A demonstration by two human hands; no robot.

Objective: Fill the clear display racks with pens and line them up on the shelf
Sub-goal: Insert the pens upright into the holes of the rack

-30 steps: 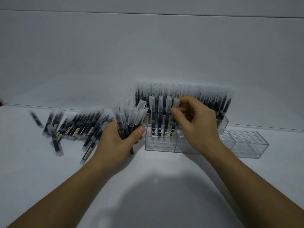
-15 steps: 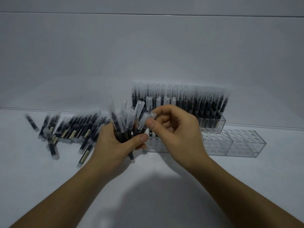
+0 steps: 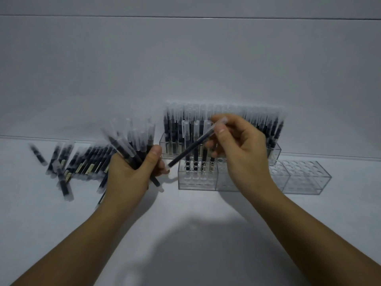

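Observation:
My left hand [image 3: 132,178] grips a bundle of black pens with clear caps [image 3: 132,141], fanned upward. My right hand [image 3: 241,149] pinches a single pen [image 3: 193,145] near its cap; the pen slants down to the left, its lower tip close to my left thumb. Behind it stands a clear front rack [image 3: 198,178] with a few pens upright in its left holes. Further back a full rack of pens [image 3: 274,149] stands against the wall.
The front rack row runs on to the right with bare holes [image 3: 305,178]. A loose pile of pens [image 3: 78,164] lies on the white shelf [image 3: 185,234] at the left. A white wall rises just behind the racks.
My right hand went from the front rack to the bundle, pulled one pen out of it and has lifted it toward the right. The left hand has kept its hold on the bundle.

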